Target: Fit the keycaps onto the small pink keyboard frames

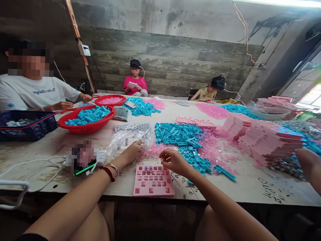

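A pink plastic tray (pixel 154 181) with rows of square holes lies flat at the table's front edge. Small clear pieces (pixel 148 167) sit in its top row. Just beyond the tray's upper right corner hovers my right hand (pixel 175 160), fingers curled in a pinch; whatever they hold is too small to make out. My left hand (pixel 133 152) is at the edge of a clear plastic bag (pixel 120 135) of small silvery parts, beside loose pink pieces (pixel 156 151). Its fingers are bent together, and their tips are partly hidden.
Blue plastic parts (pixel 178 135) are heaped beyond my hands. Stacked pink trays (pixel 270 138) stand right, near another person's hand (pixel 310 161). Left are a red basket (pixel 89 126) of blue parts, a dark basket (pixel 23 126) and a phone (pixel 84 163) with cables. Several people sit around.
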Action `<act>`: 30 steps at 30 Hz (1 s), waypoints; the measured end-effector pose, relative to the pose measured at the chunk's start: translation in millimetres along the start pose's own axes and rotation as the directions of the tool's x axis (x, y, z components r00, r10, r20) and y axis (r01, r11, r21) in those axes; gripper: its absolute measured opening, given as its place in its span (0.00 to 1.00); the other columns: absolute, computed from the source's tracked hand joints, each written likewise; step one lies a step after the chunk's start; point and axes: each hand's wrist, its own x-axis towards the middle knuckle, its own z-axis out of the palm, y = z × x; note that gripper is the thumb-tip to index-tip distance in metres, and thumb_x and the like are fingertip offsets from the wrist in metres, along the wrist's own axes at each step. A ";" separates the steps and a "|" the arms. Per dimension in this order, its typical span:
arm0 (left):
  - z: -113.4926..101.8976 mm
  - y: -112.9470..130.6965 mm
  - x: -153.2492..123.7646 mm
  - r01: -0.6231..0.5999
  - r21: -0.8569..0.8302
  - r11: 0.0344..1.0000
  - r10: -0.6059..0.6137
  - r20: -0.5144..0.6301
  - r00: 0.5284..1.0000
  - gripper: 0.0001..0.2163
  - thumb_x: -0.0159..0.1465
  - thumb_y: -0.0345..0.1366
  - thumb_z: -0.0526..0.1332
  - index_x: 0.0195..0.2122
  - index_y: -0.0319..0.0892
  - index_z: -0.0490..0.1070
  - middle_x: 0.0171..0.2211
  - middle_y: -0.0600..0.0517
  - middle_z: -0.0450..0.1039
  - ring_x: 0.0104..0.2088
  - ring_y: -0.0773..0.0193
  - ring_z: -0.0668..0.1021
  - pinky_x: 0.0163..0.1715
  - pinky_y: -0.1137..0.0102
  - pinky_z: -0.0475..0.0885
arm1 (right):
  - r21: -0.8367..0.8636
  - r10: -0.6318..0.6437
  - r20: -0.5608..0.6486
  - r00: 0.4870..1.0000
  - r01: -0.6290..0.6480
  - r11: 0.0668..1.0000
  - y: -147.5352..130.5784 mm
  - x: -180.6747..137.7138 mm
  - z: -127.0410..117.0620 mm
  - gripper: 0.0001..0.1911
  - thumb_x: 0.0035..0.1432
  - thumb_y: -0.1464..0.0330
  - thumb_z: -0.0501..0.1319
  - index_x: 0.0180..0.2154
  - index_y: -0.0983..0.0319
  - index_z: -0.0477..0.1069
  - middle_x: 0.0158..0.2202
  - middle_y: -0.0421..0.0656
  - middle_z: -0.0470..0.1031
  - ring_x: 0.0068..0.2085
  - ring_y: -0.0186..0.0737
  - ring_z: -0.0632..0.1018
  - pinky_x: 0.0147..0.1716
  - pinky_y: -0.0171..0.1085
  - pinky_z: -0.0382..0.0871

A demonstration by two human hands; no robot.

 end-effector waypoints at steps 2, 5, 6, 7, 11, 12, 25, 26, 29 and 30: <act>-0.9 -0.6 -1.0 0.014 -0.021 1.000 -0.015 -0.003 1.000 0.09 0.58 0.25 0.52 0.26 0.39 0.69 0.35 0.48 0.69 0.36 0.63 0.72 0.40 0.70 0.67 | 0.052 0.041 0.020 0.999 -0.042 0.998 -5.0 -3.7 0.1 0.10 0.41 0.81 0.57 0.29 0.64 0.68 0.28 0.40 0.70 0.27 0.31 0.72 0.25 0.29 0.67; -2.5 1.4 -1.9 0.075 -0.057 0.996 -0.076 -0.018 0.997 0.06 0.56 0.26 0.54 0.26 0.39 0.69 0.31 0.49 0.70 0.34 0.64 0.72 0.38 0.71 0.67 | 0.056 0.050 0.063 0.997 -0.053 0.997 -6.9 -8.1 2.6 0.09 0.41 0.81 0.57 0.27 0.64 0.68 0.27 0.39 0.72 0.28 0.32 0.73 0.28 0.30 0.68; -3.3 2.9 -2.0 0.102 -0.064 0.993 -0.104 -0.028 0.994 0.05 0.55 0.26 0.55 0.26 0.39 0.69 0.30 0.49 0.71 0.33 0.63 0.73 0.37 0.70 0.67 | 0.033 0.041 0.070 0.997 -0.043 0.999 -6.3 -9.2 3.9 0.09 0.41 0.80 0.57 0.26 0.64 0.68 0.27 0.39 0.72 0.28 0.32 0.74 0.29 0.30 0.68; -4.4 4.6 -2.1 0.125 -0.066 0.990 -0.128 -0.039 0.991 0.05 0.54 0.26 0.55 0.27 0.38 0.69 0.29 0.49 0.71 0.33 0.63 0.73 0.37 0.70 0.68 | 0.009 0.033 0.076 0.997 -0.034 0.999 -5.4 -10.2 5.3 0.09 0.41 0.80 0.57 0.26 0.63 0.69 0.27 0.39 0.73 0.29 0.32 0.74 0.29 0.31 0.68; -13.3 12.5 -4.9 0.249 -0.148 0.957 -0.264 -0.091 0.960 0.07 0.52 0.26 0.56 0.30 0.36 0.71 0.30 0.48 0.74 0.32 0.61 0.75 0.35 0.68 0.70 | -0.020 0.014 0.080 0.997 -0.013 1.000 -2.0 -14.3 9.6 0.09 0.41 0.81 0.57 0.26 0.63 0.68 0.25 0.38 0.72 0.27 0.32 0.73 0.28 0.30 0.67; -17.0 14.8 -6.5 0.292 -0.219 0.931 -0.318 -0.092 0.944 0.08 0.51 0.26 0.56 0.31 0.36 0.71 0.30 0.48 0.75 0.32 0.62 0.76 0.35 0.69 0.70 | -0.017 0.002 0.070 0.998 -0.001 1.000 -1.5 -15.5 10.0 0.09 0.41 0.81 0.56 0.27 0.63 0.67 0.25 0.38 0.71 0.27 0.31 0.72 0.27 0.30 0.67; -16.7 89.0 -21.7 -0.025 -0.233 0.972 0.043 0.070 0.997 0.09 0.56 0.29 0.57 0.34 0.42 0.76 0.33 0.50 0.75 0.36 0.63 0.74 0.39 0.69 0.68 | -0.002 -0.059 0.029 0.998 0.059 0.998 1.2 -20.9 3.5 0.13 0.40 0.84 0.55 0.27 0.63 0.66 0.28 0.39 0.69 0.28 0.31 0.72 0.28 0.29 0.67; -11.6 91.5 -22.0 -0.055 -0.206 0.977 0.076 0.092 0.993 0.10 0.58 0.29 0.55 0.34 0.42 0.76 0.33 0.50 0.75 0.36 0.63 0.74 0.39 0.68 0.67 | -0.004 -0.061 0.033 0.998 0.061 0.998 0.2 -20.6 3.2 0.12 0.40 0.84 0.55 0.27 0.63 0.67 0.28 0.39 0.70 0.29 0.31 0.72 0.29 0.30 0.67; -0.4 92.5 -23.2 -0.073 -0.155 0.985 0.096 0.151 0.984 0.11 0.61 0.30 0.53 0.37 0.43 0.76 0.32 0.49 0.72 0.35 0.64 0.72 0.37 0.70 0.66 | -0.031 -0.076 0.042 0.996 0.077 0.997 -1.5 -20.5 2.4 0.11 0.42 0.82 0.58 0.27 0.62 0.69 0.28 0.40 0.73 0.31 0.34 0.73 0.32 0.32 0.66; 1.5 91.9 -23.7 -0.073 -0.149 0.986 0.098 0.168 0.981 0.12 0.61 0.30 0.53 0.38 0.44 0.76 0.33 0.49 0.71 0.34 0.64 0.71 0.36 0.71 0.66 | -0.045 -0.079 0.040 0.996 0.081 0.996 -1.3 -20.7 2.1 0.11 0.42 0.82 0.58 0.27 0.62 0.70 0.28 0.40 0.73 0.32 0.35 0.73 0.32 0.32 0.66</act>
